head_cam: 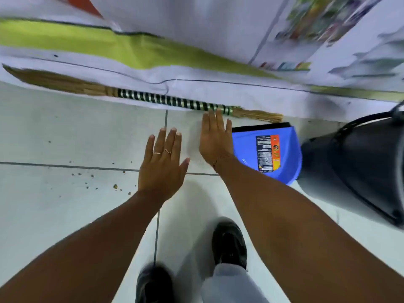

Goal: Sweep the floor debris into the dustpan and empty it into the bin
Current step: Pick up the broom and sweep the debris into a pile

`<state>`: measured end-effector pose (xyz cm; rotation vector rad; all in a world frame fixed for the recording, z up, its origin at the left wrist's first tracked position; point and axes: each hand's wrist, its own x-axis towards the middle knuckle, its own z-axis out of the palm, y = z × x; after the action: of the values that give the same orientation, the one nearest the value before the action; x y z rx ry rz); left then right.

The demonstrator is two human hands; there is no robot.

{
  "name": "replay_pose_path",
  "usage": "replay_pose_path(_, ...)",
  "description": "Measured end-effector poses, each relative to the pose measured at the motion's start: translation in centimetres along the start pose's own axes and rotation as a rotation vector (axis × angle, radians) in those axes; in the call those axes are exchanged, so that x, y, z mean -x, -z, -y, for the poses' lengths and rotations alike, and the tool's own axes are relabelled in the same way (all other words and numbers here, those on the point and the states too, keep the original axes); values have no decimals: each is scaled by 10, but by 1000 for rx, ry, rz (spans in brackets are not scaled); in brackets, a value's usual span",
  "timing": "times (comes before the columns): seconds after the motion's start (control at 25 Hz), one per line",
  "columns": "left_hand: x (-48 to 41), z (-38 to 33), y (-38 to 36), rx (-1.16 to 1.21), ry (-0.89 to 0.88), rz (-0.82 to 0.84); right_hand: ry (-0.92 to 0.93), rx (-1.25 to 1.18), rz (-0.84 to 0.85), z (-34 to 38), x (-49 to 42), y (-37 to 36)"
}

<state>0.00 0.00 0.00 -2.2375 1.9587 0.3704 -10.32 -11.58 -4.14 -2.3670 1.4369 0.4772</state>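
Tiled floor (65,132), broom (153,98) lengthwise along wall.

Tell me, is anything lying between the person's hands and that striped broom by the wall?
Nothing visible does. The right hand is open with its fingertips already close to the broom, which lies along the wall base. Only bare floor tile separates the open left hand from it. The blue dustpan sits off to the right.
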Motion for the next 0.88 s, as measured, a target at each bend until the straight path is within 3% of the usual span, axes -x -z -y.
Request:
replay_pose_path(0.2, -17, 20, -60, 47, 24, -10, -165, 84, 22, -13, -71, -43)
replay_pose_path(0.32, -11, 26, -80, 52, -6, 43, -188, 286, -238, -11, -86, -47)
replay_pose_path(0.44, -12, 33, -76, 48, 36, 62, -181, 222, -151, -2, -97, -26)
replay_pose_path(0.56, 2, 30, -42, 82, 71, 56, -114, 256, -193, 16, -62, 10)
replay_pose_path(0.72, 49, 13, 51, 138, 125, 129, 174, 20, 111, 38, 31, 75)
replay_pose_path(0.76, 63, 10, 71, 153, 142, 153, 221, -23, 110, 39, 53, 84)
replay_pose_path(0.88, 108, 13, 138, 164, 185, 212, 142, -57, 81, 37, 129, 115)
